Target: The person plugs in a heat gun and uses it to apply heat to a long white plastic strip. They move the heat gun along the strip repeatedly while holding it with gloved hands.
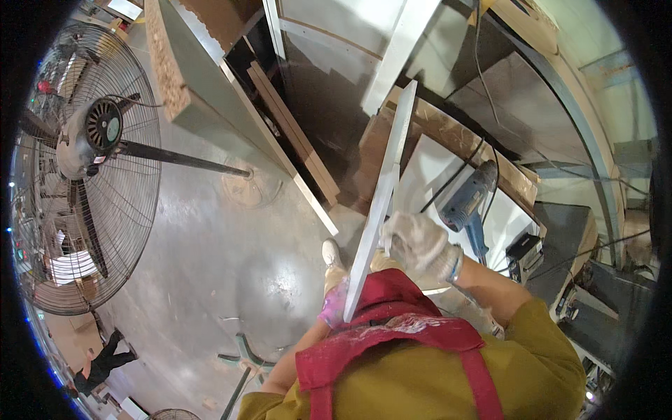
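Note:
A long, narrow white board (383, 189) stands on edge in front of me, its near end at my red apron (392, 294). My left hand (333, 305), in a pink and purple glove, grips the near end of the board from its left side. My right hand (420, 243), in an off-white knitted glove, is at the board's right face with its fingers curled. Whatever those fingers may hold is hidden. To the right of that hand, a blue corded power tool like a heat gun (467, 199) lies on a white panel (423, 168).
A large caged floor fan (87, 157) stands at left. Tall panels (217, 105) and brown strips (297, 133) lean ahead. A small black box (523, 246) sits right of the tool, with cables around. A green-footed stand (245, 353) is lower left; another person (101, 364) is farther off.

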Available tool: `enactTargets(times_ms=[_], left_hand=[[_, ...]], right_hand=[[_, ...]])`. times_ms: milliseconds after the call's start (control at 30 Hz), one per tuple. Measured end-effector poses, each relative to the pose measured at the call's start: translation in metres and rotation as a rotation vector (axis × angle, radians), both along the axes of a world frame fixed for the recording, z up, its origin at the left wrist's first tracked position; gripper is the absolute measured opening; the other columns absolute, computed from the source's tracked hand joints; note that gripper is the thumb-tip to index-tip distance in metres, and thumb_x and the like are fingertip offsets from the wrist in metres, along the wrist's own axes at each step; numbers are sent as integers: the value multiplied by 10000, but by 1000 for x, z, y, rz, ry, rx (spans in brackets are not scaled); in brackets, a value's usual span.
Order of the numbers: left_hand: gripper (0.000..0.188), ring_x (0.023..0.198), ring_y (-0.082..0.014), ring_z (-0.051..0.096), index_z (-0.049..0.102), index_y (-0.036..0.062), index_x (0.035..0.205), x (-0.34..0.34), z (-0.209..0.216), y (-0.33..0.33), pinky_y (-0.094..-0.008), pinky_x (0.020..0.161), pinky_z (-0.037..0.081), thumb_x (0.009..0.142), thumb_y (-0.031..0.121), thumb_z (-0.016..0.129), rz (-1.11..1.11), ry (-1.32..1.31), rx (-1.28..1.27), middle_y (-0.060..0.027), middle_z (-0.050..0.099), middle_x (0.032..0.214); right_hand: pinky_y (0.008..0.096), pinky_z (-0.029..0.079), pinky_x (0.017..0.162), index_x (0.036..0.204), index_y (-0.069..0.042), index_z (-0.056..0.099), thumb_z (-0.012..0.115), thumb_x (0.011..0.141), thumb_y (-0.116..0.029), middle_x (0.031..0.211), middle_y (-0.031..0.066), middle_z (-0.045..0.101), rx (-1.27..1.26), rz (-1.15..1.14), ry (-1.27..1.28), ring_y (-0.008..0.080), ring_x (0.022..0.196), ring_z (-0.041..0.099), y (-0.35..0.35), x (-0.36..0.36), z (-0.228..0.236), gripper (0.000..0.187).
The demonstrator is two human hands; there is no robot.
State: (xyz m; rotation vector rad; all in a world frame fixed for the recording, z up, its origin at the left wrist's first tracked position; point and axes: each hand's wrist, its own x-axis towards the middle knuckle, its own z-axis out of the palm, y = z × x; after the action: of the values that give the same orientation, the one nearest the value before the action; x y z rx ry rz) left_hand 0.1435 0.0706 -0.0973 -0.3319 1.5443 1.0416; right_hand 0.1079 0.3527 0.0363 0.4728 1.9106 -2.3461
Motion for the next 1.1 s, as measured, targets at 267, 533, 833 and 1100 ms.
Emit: enactTargets(times_ms=[267, 533, 833, 1100], left_hand=[[509, 773, -195, 657, 677, 59, 1160, -14, 9, -13, -355, 698, 543, 1005, 493, 461, -41, 17, 63, -97, 708, 946], [565, 750, -194, 658, 695, 59, 1128, -31, 24, -1, -352, 684, 541, 987, 556, 467, -39, 16, 135, -92, 710, 915], [594, 750, -193, 655, 692, 64, 1137, -48, 10, -2, -347, 680, 534, 978, 592, 472, 31, 47, 23, -83, 708, 911], [537, 835, -147, 583, 604, 79, 1235, -18, -23, 1, -310, 710, 486, 958, 537, 554, 6, -22, 114, -44, 647, 983]], right_hand=[[329, 525, 654, 948, -84, 589, 683, 854, -47, 853, 68, 614, 616, 252, 406, 224, 771, 645, -105, 62, 17, 139], [323, 480, 807, 914, -8, 596, 547, 966, -189, 897, 75, 627, -207, 474, -5, 184, 855, 593, -165, 79, 21, 195], [320, 526, 762, 1050, -38, 602, 648, 895, -214, 932, 59, 601, -114, 76, -121, 186, 844, 612, -109, 90, 18, 239], [273, 472, 531, 1067, -73, 582, 633, 939, -349, 833, 21, 554, 221, 125, -332, 103, 685, 547, 25, 54, -39, 309]])
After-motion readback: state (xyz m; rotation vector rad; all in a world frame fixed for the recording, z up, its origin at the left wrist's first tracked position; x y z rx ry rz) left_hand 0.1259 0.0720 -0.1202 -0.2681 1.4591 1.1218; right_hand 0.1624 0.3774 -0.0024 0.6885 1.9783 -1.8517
